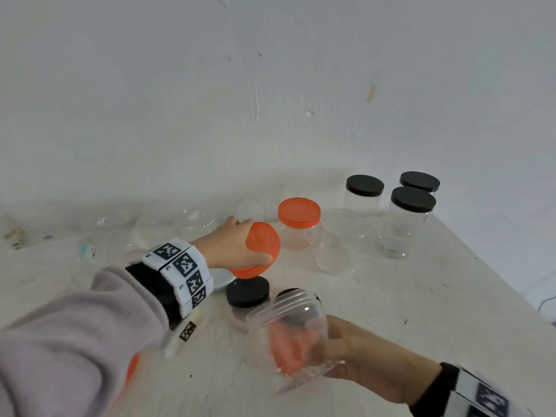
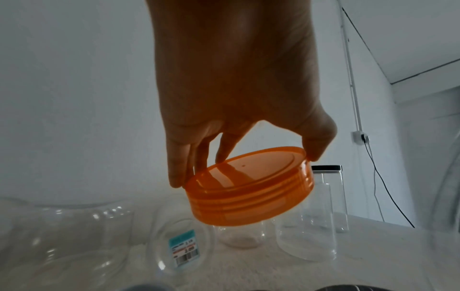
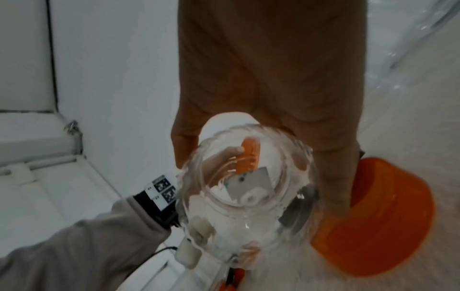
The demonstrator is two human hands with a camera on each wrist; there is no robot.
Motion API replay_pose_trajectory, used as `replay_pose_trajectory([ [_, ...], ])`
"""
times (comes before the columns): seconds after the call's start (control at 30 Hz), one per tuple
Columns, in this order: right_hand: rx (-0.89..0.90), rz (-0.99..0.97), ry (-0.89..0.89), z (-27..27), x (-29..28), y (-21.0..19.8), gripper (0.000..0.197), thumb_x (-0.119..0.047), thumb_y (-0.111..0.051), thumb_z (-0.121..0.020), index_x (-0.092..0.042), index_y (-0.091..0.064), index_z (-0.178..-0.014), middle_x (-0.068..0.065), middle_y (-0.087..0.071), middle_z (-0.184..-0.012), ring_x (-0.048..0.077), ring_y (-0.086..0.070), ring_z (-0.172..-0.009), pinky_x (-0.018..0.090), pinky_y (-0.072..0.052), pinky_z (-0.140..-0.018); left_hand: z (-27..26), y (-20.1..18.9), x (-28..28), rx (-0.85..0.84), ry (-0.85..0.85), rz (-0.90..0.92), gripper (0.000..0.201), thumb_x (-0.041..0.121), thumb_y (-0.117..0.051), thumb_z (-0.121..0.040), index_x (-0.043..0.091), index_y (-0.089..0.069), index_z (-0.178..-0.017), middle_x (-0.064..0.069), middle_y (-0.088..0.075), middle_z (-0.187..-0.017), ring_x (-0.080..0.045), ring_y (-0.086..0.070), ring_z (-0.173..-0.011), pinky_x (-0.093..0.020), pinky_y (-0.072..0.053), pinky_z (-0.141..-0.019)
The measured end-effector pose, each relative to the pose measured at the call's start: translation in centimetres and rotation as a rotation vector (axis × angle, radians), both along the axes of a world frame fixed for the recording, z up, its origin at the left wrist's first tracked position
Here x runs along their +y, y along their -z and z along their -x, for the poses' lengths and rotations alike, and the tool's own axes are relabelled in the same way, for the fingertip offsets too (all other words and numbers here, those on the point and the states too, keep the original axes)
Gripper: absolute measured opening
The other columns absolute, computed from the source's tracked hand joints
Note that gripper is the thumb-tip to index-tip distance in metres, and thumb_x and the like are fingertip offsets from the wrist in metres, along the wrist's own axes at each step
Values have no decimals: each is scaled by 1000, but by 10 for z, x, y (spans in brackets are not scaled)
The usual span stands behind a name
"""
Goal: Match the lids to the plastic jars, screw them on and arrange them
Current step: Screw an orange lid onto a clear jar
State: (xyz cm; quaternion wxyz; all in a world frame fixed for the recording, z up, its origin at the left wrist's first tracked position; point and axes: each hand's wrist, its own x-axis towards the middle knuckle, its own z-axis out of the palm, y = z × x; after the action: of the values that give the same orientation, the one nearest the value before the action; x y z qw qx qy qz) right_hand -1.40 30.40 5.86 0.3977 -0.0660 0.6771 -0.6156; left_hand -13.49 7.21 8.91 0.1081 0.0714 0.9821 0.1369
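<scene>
My left hand [image 1: 237, 245] pinches an orange lid [image 1: 262, 249] by its rim and holds it tilted above the table; in the left wrist view the fingertips and thumb sit on opposite edges of the orange lid [image 2: 248, 187]. My right hand [image 1: 355, 350] grips an open clear jar [image 1: 291, 332] near the front, tilted with its threaded mouth toward the left hand. In the right wrist view the jar [image 3: 246, 189] fills the middle under my right hand [image 3: 273, 78]. The lid and the jar are apart.
A black lid [image 1: 247, 291] lies between the hands, and a second orange lid [image 3: 373, 216] lies under the held jar. An orange-lidded jar [image 1: 299, 224], an open clear jar [image 1: 338, 245] and three black-lidded jars [image 1: 412, 218] stand at the back right. Clear jars [image 2: 181, 244] lie at the back left.
</scene>
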Motion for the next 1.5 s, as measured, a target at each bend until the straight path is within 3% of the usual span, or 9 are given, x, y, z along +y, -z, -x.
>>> replay_pose_trajectory([
  [0.13, 137, -139, -24, -1, -40, 9, 54, -31, -81, -59, 5, -49, -83, 24, -40, -80, 41, -39, -78, 40, -31, -74, -26, -6, -28, 36, -29, -49, 90, 60, -61, -77, 22, -19, -148, -5, -29, -143, -23, -40, -125, -31, -39, -96],
  [0.23, 155, -129, -44, 3, -58, 19, 31, -13, -83, -69, -12, -56, -82, -7, -64, -71, 6, -61, -71, 14, -43, -69, -44, -8, -47, 44, -41, -76, 86, 57, -62, -79, 26, -21, -148, -3, -30, -142, -22, -40, -126, -32, -39, -99],
  [0.3, 161, -157, -62, 4, -69, 22, 41, -10, -83, -70, -26, -52, -91, -20, -65, -76, -8, -60, -69, 4, -42, -57, -55, -8, -59, 49, -59, -82, 85, 56, -63, -79, 27, -23, -147, -2, -31, -142, -21, -40, -126, -31, -38, -99],
  [0.43, 255, -285, -37, 4, -96, 32, 75, -21, -90, -60, -24, -41, -117, -10, -50, -107, 0, -50, -98, 11, -42, -68, -76, -7, -80, 37, -90, -88, 101, 71, -56, -64, 25, -24, -147, -1, -32, -143, -18, -39, -128, -27, -35, -98],
  [0.67, 371, -291, -124, 4, -119, 39, 98, -18, -90, -59, -34, -28, -134, -19, -42, -122, -2, -41, -111, 11, -38, -75, -103, -1, -103, 88, -87, -178, 108, 83, -41, -47, 28, -36, -139, 2, -46, -132, -5, -39, -104, -21, -31, -85],
  [0.87, 470, -340, -175, 9, -119, 41, 112, -11, -89, -61, -26, -17, -145, -12, -35, -139, 9, -35, -128, 21, -34, -101, -119, 8, -109, 38, -111, -275, 122, 88, -44, -46, 26, -22, -149, 6, -35, -147, -11, -39, -130, -26, -35, -102],
  [1.07, 435, -341, -233, 14, -115, 41, 114, -13, -87, -67, -29, -9, -149, -12, -35, -142, 8, -34, -127, 19, -29, -99, -128, 19, -97, 4, -42, -317, 104, 75, -59, -67, 25, -21, -150, 7, -33, -149, -7, -35, -131, -21, -32, -98],
  [1.27, 410, -295, -202, 15, -112, 42, 109, -15, -86, -68, -29, -12, -147, -14, -46, -133, 0, -47, -116, 6, -39, -78, -135, 26, -83, 25, 9, -295, 103, 71, -62, -69, 25, -18, -150, 11, -26, -151, -6, -28, -135, -23, -29, -106],
  [1.5, 433, -279, -188, 16, -109, 49, 106, -17, -86, -70, -30, -15, -147, -14, -45, -136, 4, -45, -122, 10, -39, -83, -141, 34, -72, 10, 51, -230, 105, 71, -60, -66, 26, -16, -150, 15, -17, -152, -6, -18, -139, -29, -23, -114],
])
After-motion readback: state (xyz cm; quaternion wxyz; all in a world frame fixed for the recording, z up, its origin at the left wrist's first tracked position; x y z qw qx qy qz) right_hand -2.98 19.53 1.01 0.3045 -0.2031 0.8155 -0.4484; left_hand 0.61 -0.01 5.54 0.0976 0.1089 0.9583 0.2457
